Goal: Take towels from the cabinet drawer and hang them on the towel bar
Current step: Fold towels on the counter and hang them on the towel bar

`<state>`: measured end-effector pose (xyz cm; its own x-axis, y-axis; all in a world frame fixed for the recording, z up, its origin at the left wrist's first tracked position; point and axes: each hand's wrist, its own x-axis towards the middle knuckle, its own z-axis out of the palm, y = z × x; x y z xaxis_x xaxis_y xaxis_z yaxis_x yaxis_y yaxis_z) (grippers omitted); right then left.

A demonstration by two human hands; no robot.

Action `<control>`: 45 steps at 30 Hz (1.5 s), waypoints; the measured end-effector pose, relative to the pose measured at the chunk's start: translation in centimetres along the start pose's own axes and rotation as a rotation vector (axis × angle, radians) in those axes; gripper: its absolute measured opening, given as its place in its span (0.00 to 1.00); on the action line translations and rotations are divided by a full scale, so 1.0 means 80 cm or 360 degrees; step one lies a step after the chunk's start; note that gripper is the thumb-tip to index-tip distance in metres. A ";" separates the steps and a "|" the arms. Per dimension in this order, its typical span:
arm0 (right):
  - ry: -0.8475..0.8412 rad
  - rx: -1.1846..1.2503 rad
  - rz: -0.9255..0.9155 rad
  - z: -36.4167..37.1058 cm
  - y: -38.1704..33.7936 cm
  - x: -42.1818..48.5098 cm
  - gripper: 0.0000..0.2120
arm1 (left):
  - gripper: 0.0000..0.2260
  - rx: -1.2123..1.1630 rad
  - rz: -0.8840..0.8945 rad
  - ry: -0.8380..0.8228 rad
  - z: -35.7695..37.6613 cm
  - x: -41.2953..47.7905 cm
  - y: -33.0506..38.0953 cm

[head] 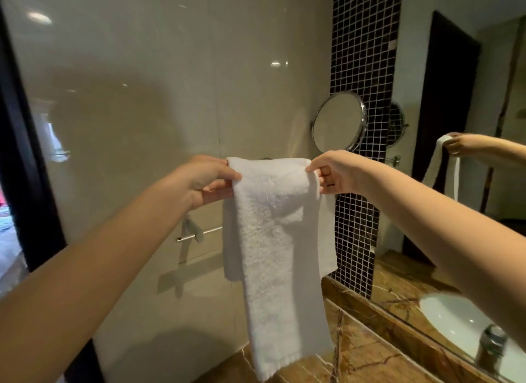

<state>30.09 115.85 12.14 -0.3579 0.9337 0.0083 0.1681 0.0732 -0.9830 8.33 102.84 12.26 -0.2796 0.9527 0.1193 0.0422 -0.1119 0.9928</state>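
Up against the glossy beige wall [142,83], 2 bare hands hold 1 white towel [273,240] by its top fold. The left hand [207,180] pinches the fold's left end, thumb lying across the front of the cloth and the other fingers curled behind it. The right hand [333,172] pinches the right end the same way, thumb tip on top and fingers tucked underneath. The towel is folded into a long narrow strip and doubled over at the top (whatever it hangs across is hidden under the fold). Its front layer drops far down, ending in front of the marble counter [370,354]; whether it touches the stone cannot be told. A shorter layer hangs behind. Just above the right hand sits a round shaving mirror [338,122], mounted beside a dark mosaic strip [364,55]. Further right, the wall mirror [498,97] reflects a hand and towel, and a white basin [449,317] shows at the lower right.
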 end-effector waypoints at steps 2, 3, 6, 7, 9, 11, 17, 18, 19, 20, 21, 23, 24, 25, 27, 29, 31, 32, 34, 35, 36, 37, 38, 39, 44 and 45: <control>-0.0002 0.0025 -0.0012 -0.001 -0.008 0.012 0.03 | 0.11 -0.0006 0.0010 -0.0004 -0.003 0.009 0.006; -0.0003 0.0027 -0.0024 0.000 -0.013 0.017 0.03 | 0.10 -0.0013 0.0011 -0.0001 -0.004 0.013 0.010; -0.0012 -0.0005 -0.0075 0.002 -0.034 0.029 0.03 | 0.09 -0.0012 0.0030 0.0021 -0.010 0.025 0.022; -0.0013 -0.0015 -0.0095 0.003 -0.041 0.033 0.03 | 0.10 -0.0021 0.0036 0.0027 -0.012 0.029 0.027; -0.0012 -0.0027 -0.0136 0.008 -0.056 0.041 0.03 | 0.09 -0.0055 0.0042 0.0042 -0.018 0.038 0.038; -0.0017 -0.0042 -0.0160 0.014 -0.071 0.050 0.03 | 0.09 -0.0081 0.0032 0.0061 -0.025 0.047 0.050; -0.0019 -0.0026 -0.0212 0.033 -0.112 0.078 0.06 | 0.09 -0.0081 0.0084 0.0056 -0.048 0.073 0.083; -0.0025 -0.0019 -0.0218 0.036 -0.116 0.084 0.07 | 0.09 -0.0079 0.0095 0.0064 -0.052 0.077 0.088; -0.0033 -0.0013 -0.0224 0.040 -0.121 0.089 0.07 | 0.09 -0.0079 0.0104 0.0071 -0.056 0.080 0.092; -0.0041 -0.0009 -0.0230 0.043 -0.125 0.095 0.07 | 0.08 -0.0085 0.0112 0.0075 -0.059 0.083 0.095; -0.0046 -0.0005 -0.0237 0.046 -0.130 0.100 0.06 | 0.08 -0.0099 0.0119 0.0076 -0.063 0.087 0.099; -0.0040 0.0001 -0.0253 0.052 -0.137 0.112 0.06 | 0.09 -0.0120 0.0132 0.0088 -0.070 0.095 0.105; -0.0035 0.0006 -0.0258 0.054 -0.141 0.117 0.06 | 0.09 -0.0111 0.0134 0.0101 -0.074 0.098 0.107; -0.0033 0.0014 -0.0264 0.057 -0.144 0.123 0.06 | 0.09 -0.0095 0.0137 0.0112 -0.077 0.102 0.110; -0.0040 0.0036 -0.0282 0.062 -0.151 0.133 0.06 | 0.08 -0.0072 0.0157 0.0126 -0.084 0.109 0.115; -0.0053 0.0065 -0.0304 0.066 -0.157 0.144 0.05 | 0.07 -0.0067 0.0194 0.0144 -0.090 0.115 0.119; -0.0063 0.0082 -0.0319 0.069 -0.159 0.154 0.05 | 0.08 -0.0053 0.0230 0.0160 -0.094 0.121 0.119; -0.0071 0.0083 -0.0316 0.070 -0.157 0.158 0.05 | 0.08 -0.0042 0.0237 0.0161 -0.096 0.123 0.116; -0.0091 0.0062 -0.0289 0.075 -0.148 0.167 0.05 | 0.08 -0.0022 0.0218 0.0167 -0.099 0.128 0.104; -0.0102 0.0044 -0.0270 0.077 -0.142 0.171 0.06 | 0.08 -0.0014 0.0198 0.0175 -0.101 0.131 0.097; -0.0116 0.0026 -0.0250 0.079 -0.136 0.175 0.06 | 0.09 -0.0009 0.0179 0.0185 -0.103 0.133 0.089; -0.0129 0.0013 -0.0232 0.081 -0.130 0.179 0.06 | 0.09 -0.0006 0.0163 0.0195 -0.104 0.136 0.081; -0.0142 0.0002 -0.0215 0.082 -0.124 0.183 0.06 | 0.09 -0.0006 0.0149 0.0206 -0.106 0.138 0.073; -0.0154 -0.0005 -0.0198 0.083 -0.119 0.186 0.06 | 0.09 -0.0012 0.0133 0.0214 -0.107 0.141 0.066; -0.0191 -0.0035 -0.0118 0.091 -0.096 0.196 0.07 | 0.08 -0.0119 0.0022 0.0207 -0.111 0.148 0.039; -0.0201 -0.0038 -0.0106 0.093 -0.092 0.196 0.07 | 0.08 -0.0125 0.0012 0.0208 -0.112 0.148 0.035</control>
<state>16.40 127.38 18.12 -0.4813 0.8752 0.0487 0.1612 0.1430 -0.9765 -3.50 111.29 16.54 -0.4022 0.9074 0.1220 -0.0289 -0.1457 0.9889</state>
